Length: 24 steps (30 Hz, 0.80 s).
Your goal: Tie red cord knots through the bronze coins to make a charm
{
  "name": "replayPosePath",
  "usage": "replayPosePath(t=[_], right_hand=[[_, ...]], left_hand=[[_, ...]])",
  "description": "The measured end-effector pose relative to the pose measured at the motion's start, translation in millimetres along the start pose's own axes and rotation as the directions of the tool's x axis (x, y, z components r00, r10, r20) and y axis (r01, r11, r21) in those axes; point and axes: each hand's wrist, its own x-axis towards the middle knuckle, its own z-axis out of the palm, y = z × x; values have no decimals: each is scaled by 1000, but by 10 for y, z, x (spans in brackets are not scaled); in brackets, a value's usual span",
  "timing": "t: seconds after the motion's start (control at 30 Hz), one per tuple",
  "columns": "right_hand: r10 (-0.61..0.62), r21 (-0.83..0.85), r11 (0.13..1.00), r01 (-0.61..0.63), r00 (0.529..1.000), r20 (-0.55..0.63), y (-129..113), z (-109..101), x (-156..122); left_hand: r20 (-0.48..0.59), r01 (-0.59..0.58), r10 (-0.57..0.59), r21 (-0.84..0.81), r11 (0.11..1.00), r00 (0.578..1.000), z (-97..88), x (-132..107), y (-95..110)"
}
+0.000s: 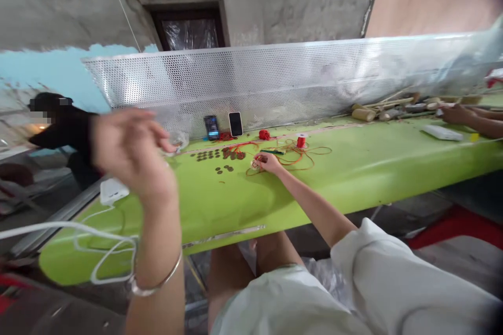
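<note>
My left hand (131,154) is raised near the camera at the left, above the table. Its fingers look partly bent but are smeared by motion, and I cannot see anything in them. Farther off, my right hand (268,162) is low over the table, fingertips pinched on thin red cord; a small pale round thing (254,164) shows at the fingertips. Loops of orange-red cord (304,161) spread to the right of that hand, beside a spool of red thread (301,141). Left of it lie several brown coin-like discs (204,155), some joined with red cord.
A green-covered table (220,204) runs across, backed by a perforated metal panel (275,73). Two phones lean there, one a white-framed phone (236,124). A red ball of cord (264,134), a dark green pen-like tool (273,152), a white charger (113,191) and cables also show. Another person's hands (458,113) are at right.
</note>
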Motion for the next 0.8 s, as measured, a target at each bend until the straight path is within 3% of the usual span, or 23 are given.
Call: replayPosePath(t=[0.07,0.17,0.27,0.33,0.57,0.8], right_hand=[[1,15,1000,-1,1000,-15,-16,-2,-14],[-3,49,999,4,1000,-8,-66,38,-34],[-23,96,995,18,999,46,-154,143,-64],[-49,133,990,36,994,97,-230,245,-93],[-140,233,969,84,961,237,-471,569,-184],[-162,257,962,91,949,269,-501,548,-276]], left_hand=[[183,146,-165,113,983,969,109,-236,-269],[370,281,-354,239,930,859,218,-733,-708],[439,356,-486,348,867,756,221,-1182,-1047],[449,384,-539,394,835,712,195,-1362,-1185],[468,494,-617,370,787,633,249,-1436,-1417],[520,531,-632,351,771,574,227,-1482,-1505]])
